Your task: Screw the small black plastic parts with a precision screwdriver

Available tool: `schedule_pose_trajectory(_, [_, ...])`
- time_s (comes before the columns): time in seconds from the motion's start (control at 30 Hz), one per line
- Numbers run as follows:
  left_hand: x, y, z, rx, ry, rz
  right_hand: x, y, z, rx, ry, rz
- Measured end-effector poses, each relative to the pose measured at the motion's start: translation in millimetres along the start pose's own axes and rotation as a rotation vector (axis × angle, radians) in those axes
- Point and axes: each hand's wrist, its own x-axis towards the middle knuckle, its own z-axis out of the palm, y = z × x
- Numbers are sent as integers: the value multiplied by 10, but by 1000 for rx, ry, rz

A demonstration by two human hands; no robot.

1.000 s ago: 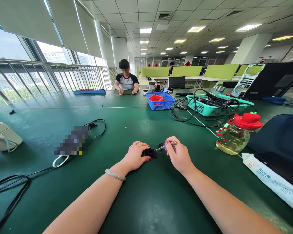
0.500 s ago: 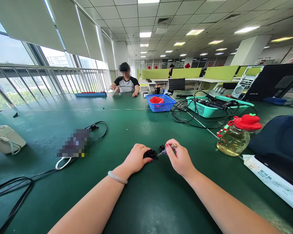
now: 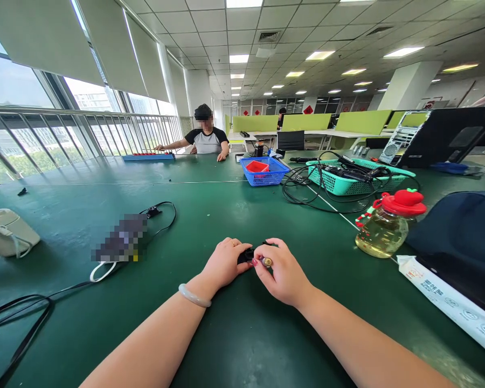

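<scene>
My left hand (image 3: 225,262) is closed on a small black part (image 3: 246,255) that rests on the green table (image 3: 242,334). Close against it on the right, my right hand (image 3: 281,271) pinches a slim tool (image 3: 267,262), whose round gold-coloured end points toward me. The tool's tip is hidden behind my fingers. Most of the black part is covered by both hands, so its shape is hard to make out.
A blue basket (image 3: 265,177) with a red tray and a green basket (image 3: 339,186) of black cables stand ahead. To the right are a red-lidded jar (image 3: 383,231) and a white packet (image 3: 448,299). A blurred dark item (image 3: 123,237) lies left. A person (image 3: 206,137) sits opposite.
My right hand has moved left against the black part, and the tool has tipped so its end faces me. The person opposite has stretched an arm toward the blue rack.
</scene>
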Motion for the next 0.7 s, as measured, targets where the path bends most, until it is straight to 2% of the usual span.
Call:
schedule_pose_trajectory(0.1, [-6,-1,0,-2,4,3,2,27,9,14,-22,82])
schedule_pose_trajectory(0.2, [-9,4,-10,19,-7,-12,-8,34,-16,17,13,60])
schedule_pose_trajectory(0.3, [-9,12,-20,34,-21,-27,-18,40,-54,3,136,-8])
schedule_pose_trajectory(0.4, [-9,19,-22,33,-22,-28,-15,66,-77,-61,238,40])
schedule_pose_trajectory(0.57, [-16,20,-12,-5,-17,-27,1,122,-81,-82,179,193])
schedule_pose_trajectory(0.7, [-23,27,-9,-59,20,-25,0,127,-83,-57,140,226])
